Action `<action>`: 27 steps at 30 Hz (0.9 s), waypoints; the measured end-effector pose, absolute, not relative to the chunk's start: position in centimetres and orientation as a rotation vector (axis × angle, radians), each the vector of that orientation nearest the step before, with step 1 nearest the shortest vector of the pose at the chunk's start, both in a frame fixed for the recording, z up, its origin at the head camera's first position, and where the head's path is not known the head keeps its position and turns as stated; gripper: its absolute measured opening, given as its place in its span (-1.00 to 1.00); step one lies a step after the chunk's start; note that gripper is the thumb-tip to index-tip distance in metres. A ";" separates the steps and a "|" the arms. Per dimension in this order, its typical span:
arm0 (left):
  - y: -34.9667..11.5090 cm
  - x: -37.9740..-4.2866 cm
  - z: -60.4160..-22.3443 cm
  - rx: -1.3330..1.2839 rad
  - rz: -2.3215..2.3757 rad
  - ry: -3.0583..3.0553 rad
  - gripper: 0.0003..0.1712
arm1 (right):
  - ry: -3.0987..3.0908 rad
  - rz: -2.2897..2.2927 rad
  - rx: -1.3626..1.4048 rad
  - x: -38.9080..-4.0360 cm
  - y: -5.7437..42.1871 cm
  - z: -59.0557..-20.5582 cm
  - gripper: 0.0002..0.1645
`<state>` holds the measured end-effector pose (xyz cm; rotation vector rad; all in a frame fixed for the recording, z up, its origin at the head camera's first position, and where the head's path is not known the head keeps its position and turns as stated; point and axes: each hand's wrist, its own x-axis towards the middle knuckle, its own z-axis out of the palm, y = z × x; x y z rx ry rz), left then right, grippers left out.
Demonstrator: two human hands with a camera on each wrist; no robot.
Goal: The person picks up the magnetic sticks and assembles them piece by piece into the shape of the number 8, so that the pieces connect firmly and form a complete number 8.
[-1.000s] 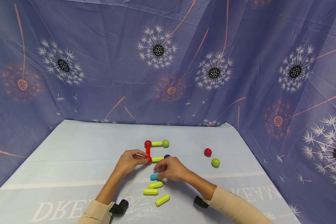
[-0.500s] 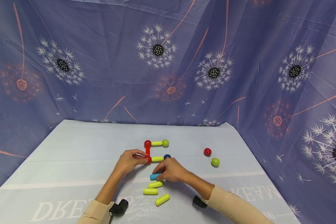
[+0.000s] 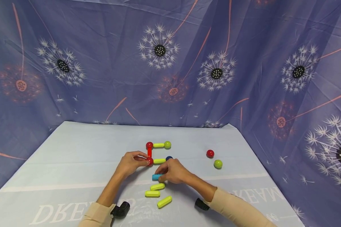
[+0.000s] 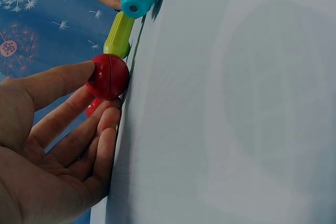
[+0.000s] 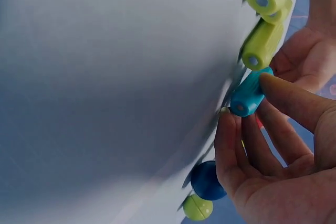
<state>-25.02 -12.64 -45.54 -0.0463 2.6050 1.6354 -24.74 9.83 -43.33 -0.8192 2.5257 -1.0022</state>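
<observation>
My left hand (image 3: pixel 133 164) pinches a red ball (image 4: pixel 109 77) between thumb and fingers. That ball joins a red rod (image 3: pixel 149 152) running back to another red ball (image 3: pixel 149 145), and a yellow-green rod (image 3: pixel 159 161) leading right to a dark blue ball (image 5: pixel 208 180). From the far red ball, a second yellow-green rod (image 3: pixel 158 145) reaches a green ball (image 3: pixel 167 144). In front of this frame my right hand (image 3: pixel 174 171) holds a short light-blue rod (image 5: pixel 249 94) between thumb and fingers, close over the table. The right fingers partly hide the dark blue ball in the head view.
Nearer the person lie three loose yellow-green rods, one of them slanted (image 3: pixel 164 202). A loose red ball (image 3: pixel 210 154) and a loose green ball (image 3: pixel 218 164) sit to the right on the light cloth (image 3: pixel 102 138). A patterned curtain (image 3: pixel 116 63) stands behind the table.
The right fingers have closed on the light-blue rod, which has risen and shifted slightly away from the person. The left hand keeps its hold on the red ball.
</observation>
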 end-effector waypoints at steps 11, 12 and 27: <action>-12.8 -25.2 -45.4 -0.029 1.653 2.602 -0.77 | 2.660 -1.095 -0.751 -26.7 10.8 -41.4 -0.76; -12.8 -25.3 -45.4 -0.031 1.650 2.603 -0.77 | 2.666 -1.108 -0.742 -26.9 10.9 -41.3 -0.75; -12.7 -25.1 -45.5 -0.048 1.631 2.605 -0.76 | 2.746 -1.217 -0.609 -28.9 11.7 -41.4 -0.58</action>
